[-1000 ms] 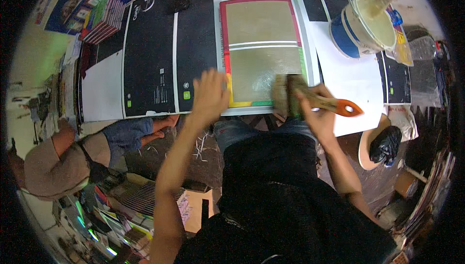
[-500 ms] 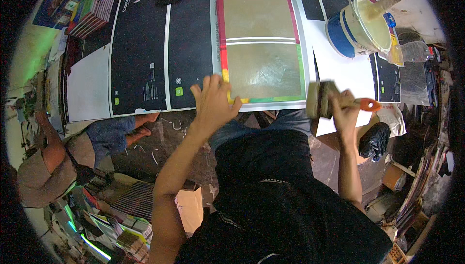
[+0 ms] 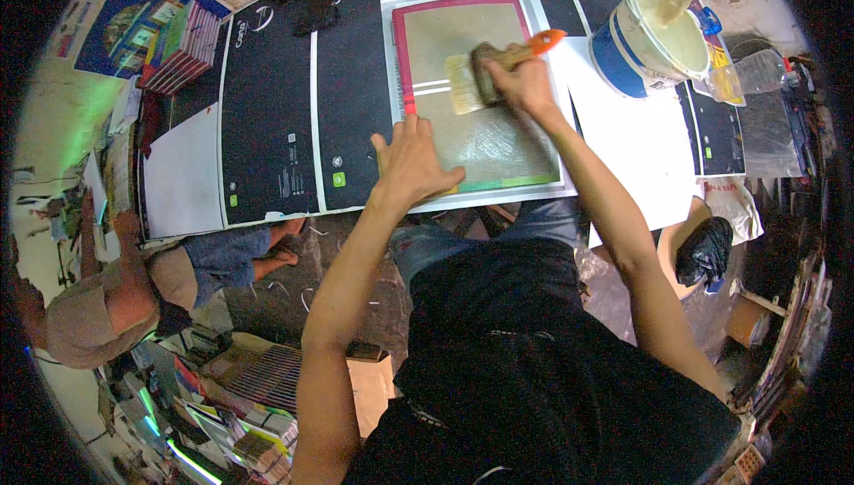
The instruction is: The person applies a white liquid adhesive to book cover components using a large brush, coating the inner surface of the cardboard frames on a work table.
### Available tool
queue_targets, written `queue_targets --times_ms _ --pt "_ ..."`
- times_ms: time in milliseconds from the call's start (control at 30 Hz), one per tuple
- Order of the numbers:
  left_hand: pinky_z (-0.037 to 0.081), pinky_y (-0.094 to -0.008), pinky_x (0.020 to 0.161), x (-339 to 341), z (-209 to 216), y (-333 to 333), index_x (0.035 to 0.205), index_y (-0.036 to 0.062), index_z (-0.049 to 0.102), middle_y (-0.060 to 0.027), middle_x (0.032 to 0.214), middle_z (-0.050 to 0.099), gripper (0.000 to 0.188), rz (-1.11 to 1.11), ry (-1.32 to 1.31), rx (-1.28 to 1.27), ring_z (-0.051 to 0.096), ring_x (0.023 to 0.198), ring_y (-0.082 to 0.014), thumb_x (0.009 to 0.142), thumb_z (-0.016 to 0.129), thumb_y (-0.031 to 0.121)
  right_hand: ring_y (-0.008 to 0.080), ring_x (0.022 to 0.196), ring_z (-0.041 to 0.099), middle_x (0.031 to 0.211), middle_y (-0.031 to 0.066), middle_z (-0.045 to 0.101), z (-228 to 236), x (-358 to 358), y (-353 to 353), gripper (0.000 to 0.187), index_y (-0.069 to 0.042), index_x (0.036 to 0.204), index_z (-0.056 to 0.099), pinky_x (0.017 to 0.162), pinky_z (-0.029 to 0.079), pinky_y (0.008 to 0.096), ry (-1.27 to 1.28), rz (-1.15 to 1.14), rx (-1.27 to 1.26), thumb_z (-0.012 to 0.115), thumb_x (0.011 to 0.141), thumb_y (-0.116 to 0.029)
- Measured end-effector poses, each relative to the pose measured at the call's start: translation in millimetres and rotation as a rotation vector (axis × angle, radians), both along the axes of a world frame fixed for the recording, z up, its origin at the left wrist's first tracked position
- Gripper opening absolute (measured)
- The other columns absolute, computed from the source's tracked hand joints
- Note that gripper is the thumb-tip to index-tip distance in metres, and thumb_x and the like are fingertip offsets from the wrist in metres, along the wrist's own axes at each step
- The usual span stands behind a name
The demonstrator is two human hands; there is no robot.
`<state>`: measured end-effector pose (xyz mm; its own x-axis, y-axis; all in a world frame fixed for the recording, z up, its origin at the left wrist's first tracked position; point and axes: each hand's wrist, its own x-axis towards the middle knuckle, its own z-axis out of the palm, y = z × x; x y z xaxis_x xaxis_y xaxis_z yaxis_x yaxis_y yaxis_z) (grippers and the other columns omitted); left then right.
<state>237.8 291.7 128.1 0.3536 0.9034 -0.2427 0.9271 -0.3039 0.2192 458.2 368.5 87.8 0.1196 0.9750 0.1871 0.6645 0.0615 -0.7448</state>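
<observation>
At the upper middle of the frame, the right hand [image 3: 527,87] closes its thumb and fingers around the handle base of a wide brush [image 3: 485,76], whose bristles lie over the white double line of a tan-panelled sheet [image 3: 516,152]. The left hand [image 3: 411,160], fingers spread, appears to press on the sheet's lower-left edge. If that pressure slackens, bristle drag could skew the sheet; a stroke overrunning its edge could smear the black table covering [image 3: 276,103] or those fingers. The brush's orange handle end points upper right, bristles lower left, its long axis a shallow diagonal. The sheet's long axis runs up the frame, top leaning slightly left.
</observation>
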Motion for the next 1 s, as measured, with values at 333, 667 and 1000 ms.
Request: queue_targets --times_ms 333,667,1000 --pt "0.032 -0.0562 0.091 2 2 -2 0.114 -0.0056 0.051 -0.0186 0.125 0.046 0.078 -0.007 -0.047 -0.013 0.047 0.114 -0.0316 0.062 0.072 0.049 0.0324 0.063 0.066 0.067 0.018 0.064 74 75 -31 0.033 -0.002 0.071 0.06 0.056 0.05 0.0392 -0.327 -0.167 0.198 0.067 0.081 -0.033" --pt "0.036 -0.0571 0.086 3 -6 -3 0.114 0.002 0.051 -0.0129 0.12 0.047 0.079 -0.027 0.038 0.027 0.048 0.111 -0.0301 0.061 0.073 0.057 0.0296 0.069 0.063 0.074 0.0168 0.062 12 3 -101 0.033 0.0 0.079 0.058 0.063 0.049 0.0399 0.177 -0.138 -0.045 0.068 0.078 -0.031" --pt "0.035 -0.0608 0.09 -6 1 2 0.124 0.0068 0.044 -0.0107 0.124 0.044 0.083 -0.048 0.015 -0.087 0.046 0.118 -0.0299 0.06 0.076 0.048 0.0284 0.063 0.059 0.067 0.015 0.059 49 39 -132 0.026 0.0 0.075 0.057 0.061 0.048 0.0369 0.267 -0.252 0.037 0.068 0.079 -0.024"
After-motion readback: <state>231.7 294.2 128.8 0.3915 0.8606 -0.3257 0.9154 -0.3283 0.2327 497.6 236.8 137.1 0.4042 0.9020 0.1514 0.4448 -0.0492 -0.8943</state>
